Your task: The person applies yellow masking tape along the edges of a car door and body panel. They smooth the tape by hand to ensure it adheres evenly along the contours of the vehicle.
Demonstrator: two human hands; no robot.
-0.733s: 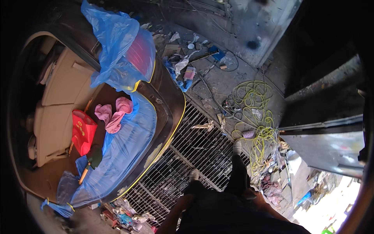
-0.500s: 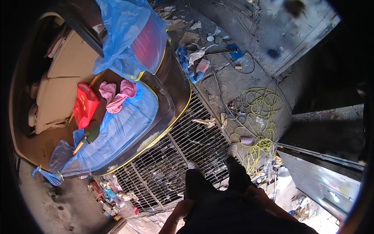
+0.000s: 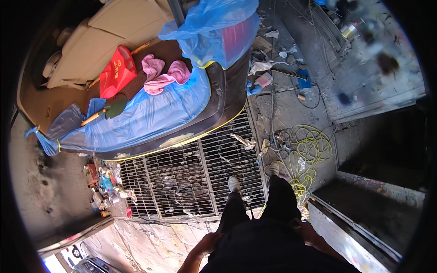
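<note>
My left hand (image 3: 210, 242) hangs beside my left thigh, and its fingers are hidden against the dark clothing. By the right thigh is my right hand (image 3: 307, 232), partly in shadow, its fingers also hard to make out. Ahead to the left, a dark car's rear sill is masked with blue plastic film (image 3: 159, 113). On it lie a crumpled pink cloth (image 3: 159, 75) and a dark green tool with a wooden handle (image 3: 116, 107). A red bag (image 3: 119, 73) sits behind them in the car, against the beige seat backs (image 3: 123, 22).
My feet stand at the right of a metal floor grate (image 3: 177, 182). A tangled yellow-green hose (image 3: 312, 145) lies to the right. Rubbish and cans (image 3: 104, 189) are heaped left of the grate. A paint-stained metal panel (image 3: 364, 77) and a dark cabinet (image 3: 364, 200) stand at right.
My view has turned, so the car and its contents sit higher and more to the right, and more floor shows at lower left. Both hands stay beside my thighs.
</note>
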